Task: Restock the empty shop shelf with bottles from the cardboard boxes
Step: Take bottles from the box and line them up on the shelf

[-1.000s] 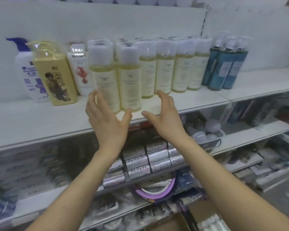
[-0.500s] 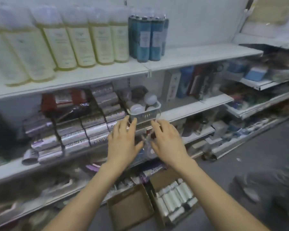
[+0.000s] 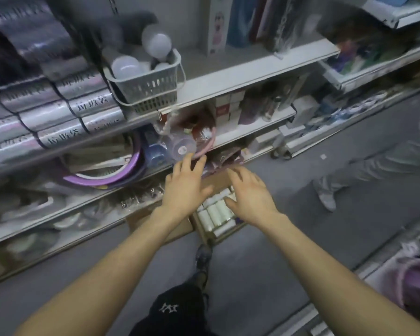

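A cardboard box (image 3: 205, 235) stands on the grey floor below the shelves, holding several white-capped bottles (image 3: 215, 213) lying side by side. A second open cardboard box (image 3: 141, 220) sits just left of it, mostly hidden by my left forearm. My left hand (image 3: 186, 189) hovers over the gap between the boxes, fingers spread and holding nothing. Above the bottles, my right hand (image 3: 249, 196) has its fingers stretched out and is empty too. The stocked top shelf is out of view.
A grey basket of light bulbs (image 3: 147, 87) hangs over the shelf edge above the boxes. Silver rolled packs (image 3: 58, 117) fill the shelf at left. Another person's legs (image 3: 349, 178) stand on the floor at right. My own leg and shoe (image 3: 201, 265) are below.
My view has swung down from the top shelf with its yellow bottles to the floor. Both empty hands have dropped from the shelf edge to just above the boxes.
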A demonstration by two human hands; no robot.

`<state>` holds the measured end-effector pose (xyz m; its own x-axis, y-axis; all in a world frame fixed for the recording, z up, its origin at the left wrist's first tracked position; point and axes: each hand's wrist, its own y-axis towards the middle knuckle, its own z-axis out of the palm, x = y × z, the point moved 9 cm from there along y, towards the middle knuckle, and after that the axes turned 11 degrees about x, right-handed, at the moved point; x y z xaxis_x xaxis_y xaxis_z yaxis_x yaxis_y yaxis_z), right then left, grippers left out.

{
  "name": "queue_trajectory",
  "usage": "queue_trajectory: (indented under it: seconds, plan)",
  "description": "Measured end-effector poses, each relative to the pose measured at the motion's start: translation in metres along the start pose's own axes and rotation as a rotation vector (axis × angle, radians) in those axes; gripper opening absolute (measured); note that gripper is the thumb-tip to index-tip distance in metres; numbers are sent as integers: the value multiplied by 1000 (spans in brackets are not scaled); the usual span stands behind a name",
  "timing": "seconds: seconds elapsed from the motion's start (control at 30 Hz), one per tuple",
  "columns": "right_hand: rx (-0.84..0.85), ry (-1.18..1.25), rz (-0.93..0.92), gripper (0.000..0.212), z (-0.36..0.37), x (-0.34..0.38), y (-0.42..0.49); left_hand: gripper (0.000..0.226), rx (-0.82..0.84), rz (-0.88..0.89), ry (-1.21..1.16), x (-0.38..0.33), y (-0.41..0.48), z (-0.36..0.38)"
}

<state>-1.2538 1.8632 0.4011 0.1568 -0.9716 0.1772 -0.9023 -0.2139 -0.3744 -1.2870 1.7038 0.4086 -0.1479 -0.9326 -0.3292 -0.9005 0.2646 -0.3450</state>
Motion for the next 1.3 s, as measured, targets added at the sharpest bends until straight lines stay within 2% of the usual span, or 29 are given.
queue_trajectory:
  seconds: [0.17, 0.3, 0.47, 0.73, 0.97, 1.2, 1.3]
  plan:
    - [188, 81, 121, 78, 62, -80, 35, 87, 184, -70, -97, 6, 60, 83]
    - [336, 114, 142, 69, 104, -121, 65, 78, 299, -161, -153, 21, 86, 142]
    - [475, 132, 87, 65, 155, -162, 100, 87, 371, -271, -235, 26, 103, 201]
    - [704, 158, -17, 72, 284, -236, 157, 79, 381, -456, -353, 6, 138, 336]
    - [764, 156, 21, 76, 395, -336, 217, 85, 437, -573, -453, -5, 183, 486]
    - [731, 163, 77, 75, 511, -401, 303, 85, 433, -537, -428, 25, 260, 625]
    - [690, 200, 131, 83, 560, -419, 346, 89, 432, -511, -410, 46, 290, 674]
